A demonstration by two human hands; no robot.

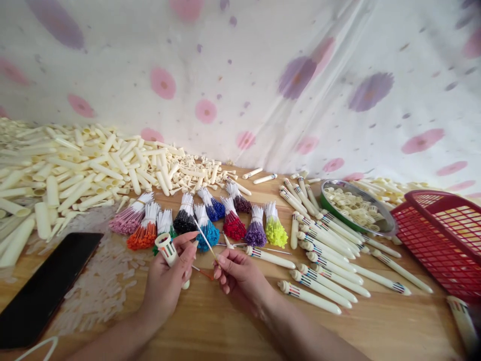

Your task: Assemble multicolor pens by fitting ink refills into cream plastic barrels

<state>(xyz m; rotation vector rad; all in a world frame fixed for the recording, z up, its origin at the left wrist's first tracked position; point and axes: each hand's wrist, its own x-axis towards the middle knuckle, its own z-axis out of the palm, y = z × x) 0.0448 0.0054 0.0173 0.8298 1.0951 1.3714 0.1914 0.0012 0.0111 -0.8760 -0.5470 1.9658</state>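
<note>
My left hand (167,278) is closed around a cream multicolour pen barrel (167,250), its wide end with coloured slider strips tilted upward. Between the fingertips of my right hand (242,276) is the lower end of a thin white pen refill (205,236), slanting up to the left. Just below it, a second thin stick with an orange end (203,272) shows between the hands; what holds it is unclear. Behind the hands stand bundles of refills with coloured ends, among them orange (144,233), black (184,218), teal (207,233), red (233,220) and yellow (276,228).
Cream pen barrels (93,165) are heaped at the back left. A black phone (48,286) lies at left beside scattered clear pieces (97,291). Assembled pens (319,288) lie at right, near a metal bowl (389,225) of small cream parts and a red basket (432,240).
</note>
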